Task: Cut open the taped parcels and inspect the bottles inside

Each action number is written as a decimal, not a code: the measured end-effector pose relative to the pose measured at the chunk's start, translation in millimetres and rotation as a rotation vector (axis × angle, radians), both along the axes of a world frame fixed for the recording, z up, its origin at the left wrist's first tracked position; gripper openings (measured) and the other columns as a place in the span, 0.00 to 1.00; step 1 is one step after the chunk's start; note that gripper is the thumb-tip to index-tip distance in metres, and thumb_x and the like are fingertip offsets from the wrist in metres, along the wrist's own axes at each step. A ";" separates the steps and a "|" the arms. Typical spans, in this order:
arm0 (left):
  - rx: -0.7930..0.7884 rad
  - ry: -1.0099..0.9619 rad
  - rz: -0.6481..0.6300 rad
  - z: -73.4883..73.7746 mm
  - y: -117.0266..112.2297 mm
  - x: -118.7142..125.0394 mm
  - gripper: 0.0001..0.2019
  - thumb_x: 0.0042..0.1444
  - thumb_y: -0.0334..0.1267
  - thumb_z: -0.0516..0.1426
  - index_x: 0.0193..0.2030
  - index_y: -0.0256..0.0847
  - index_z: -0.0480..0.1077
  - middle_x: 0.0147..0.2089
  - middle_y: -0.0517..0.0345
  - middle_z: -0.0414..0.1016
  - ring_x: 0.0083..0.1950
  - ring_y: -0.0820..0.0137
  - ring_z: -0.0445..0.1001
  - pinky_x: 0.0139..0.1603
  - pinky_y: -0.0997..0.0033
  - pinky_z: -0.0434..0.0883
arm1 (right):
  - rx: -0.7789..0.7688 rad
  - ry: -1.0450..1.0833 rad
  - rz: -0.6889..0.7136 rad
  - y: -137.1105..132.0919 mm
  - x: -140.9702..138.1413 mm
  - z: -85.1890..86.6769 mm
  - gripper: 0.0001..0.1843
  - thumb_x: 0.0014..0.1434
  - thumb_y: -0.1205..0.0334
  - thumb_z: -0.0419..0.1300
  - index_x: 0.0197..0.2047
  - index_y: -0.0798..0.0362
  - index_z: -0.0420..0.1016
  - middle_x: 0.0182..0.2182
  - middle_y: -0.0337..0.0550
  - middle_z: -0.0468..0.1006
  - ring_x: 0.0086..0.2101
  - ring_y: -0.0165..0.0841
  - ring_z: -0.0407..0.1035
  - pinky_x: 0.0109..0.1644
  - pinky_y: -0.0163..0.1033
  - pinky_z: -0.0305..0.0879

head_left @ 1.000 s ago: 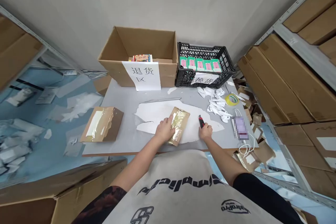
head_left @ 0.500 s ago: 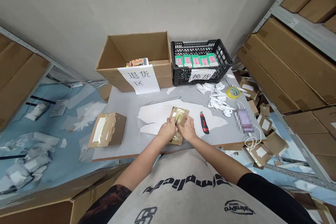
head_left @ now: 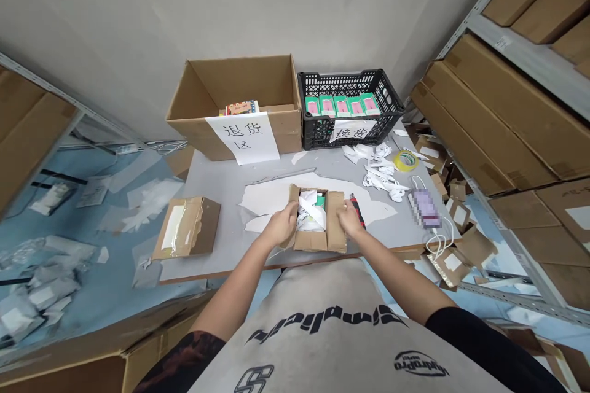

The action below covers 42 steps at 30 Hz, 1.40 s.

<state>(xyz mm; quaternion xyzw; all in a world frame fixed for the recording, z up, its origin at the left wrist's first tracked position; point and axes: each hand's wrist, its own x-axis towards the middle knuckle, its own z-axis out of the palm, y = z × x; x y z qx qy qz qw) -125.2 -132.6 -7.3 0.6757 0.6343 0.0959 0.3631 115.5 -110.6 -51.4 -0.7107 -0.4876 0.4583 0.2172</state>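
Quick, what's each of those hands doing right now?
Left hand: closed, gripping the left flap of a small cardboard box.
Right hand: closed, gripping its right flap.

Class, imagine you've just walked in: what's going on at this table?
A person stands at a grey table with both hands on an open brown cardboard box: the left hand at its left flap, the right hand at its right flap. Inside the box shows white packing. A red-and-black utility knife lies partly hidden by the right hand.
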 end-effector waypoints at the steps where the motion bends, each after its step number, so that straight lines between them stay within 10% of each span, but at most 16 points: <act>1: -0.011 -0.040 0.050 -3.8 0.0 -3.2 0.26 0.60 0.34 0.46 0.66 0.48 0.59 0.42 0.55 0.78 0.43 0.61 0.77 0.47 0.63 0.70 | 0.015 0.021 -0.006 -1.6 1.7 -2.5 0.22 0.59 0.60 0.46 0.56 0.52 0.57 0.40 0.45 0.77 0.37 0.38 0.74 0.40 0.40 0.69; 8: 0.136 -0.182 0.270 -37.1 -14.5 -1.2 0.32 0.61 0.42 0.51 0.71 0.43 0.49 0.68 0.47 0.61 0.66 0.57 0.63 0.64 0.56 0.62 | 0.312 -0.172 -0.144 -20.5 -19.5 -10.2 0.25 0.60 0.53 0.51 0.58 0.55 0.57 0.56 0.59 0.63 0.58 0.43 0.60 0.62 0.48 0.57; 19: 0.071 -0.126 -0.088 -13.6 -40.3 32.5 0.42 0.57 0.42 0.55 0.74 0.43 0.38 0.74 0.48 0.47 0.75 0.54 0.42 0.71 0.50 0.48 | 0.347 0.292 0.464 -36.4 -16.7 21.6 0.27 0.63 0.51 0.53 0.63 0.47 0.61 0.58 0.48 0.70 0.60 0.38 0.62 0.65 0.49 0.56; 24: 0.084 -0.012 0.034 -27.0 -54.2 42.6 0.35 0.59 0.51 0.55 0.71 0.48 0.51 0.76 0.51 0.29 0.75 0.49 0.30 0.71 0.43 0.43 | 0.239 0.164 0.007 -39.1 -11.5 -2.3 0.26 0.58 0.44 0.58 0.55 0.51 0.69 0.57 0.53 0.69 0.56 0.41 0.66 0.58 0.48 0.66; 29: 0.007 -0.226 0.277 -44.0 -34.2 32.2 0.48 0.56 0.47 0.60 0.74 0.40 0.33 0.72 0.40 0.50 0.71 0.55 0.55 0.66 0.55 0.60 | -0.176 0.460 0.101 -36.3 -20.0 -4.5 0.35 0.60 0.39 0.53 0.66 0.46 0.57 0.53 0.48 0.74 0.45 0.39 0.75 0.43 0.47 0.74; 38: 0.389 -0.100 0.267 -42.9 -5.5 29.7 0.39 0.55 0.41 0.60 0.71 0.41 0.47 0.67 0.44 0.59 0.69 0.58 0.57 0.68 0.57 0.59 | 0.141 0.614 0.031 10.2 -0.1 34.2 0.37 0.63 0.32 0.31 0.52 0.48 0.67 0.49 0.49 0.76 0.51 0.40 0.71 0.51 0.46 0.70; 42: 0.230 -0.334 0.224 -72.6 -16.2 33.2 0.31 0.55 0.36 0.57 0.65 0.39 0.56 0.62 0.45 0.67 0.63 0.58 0.66 0.63 0.53 0.65 | 0.227 0.495 0.056 9.7 13.7 12.4 0.38 0.58 0.31 0.49 0.64 0.46 0.57 0.56 0.48 0.68 0.56 0.38 0.66 0.59 0.46 0.64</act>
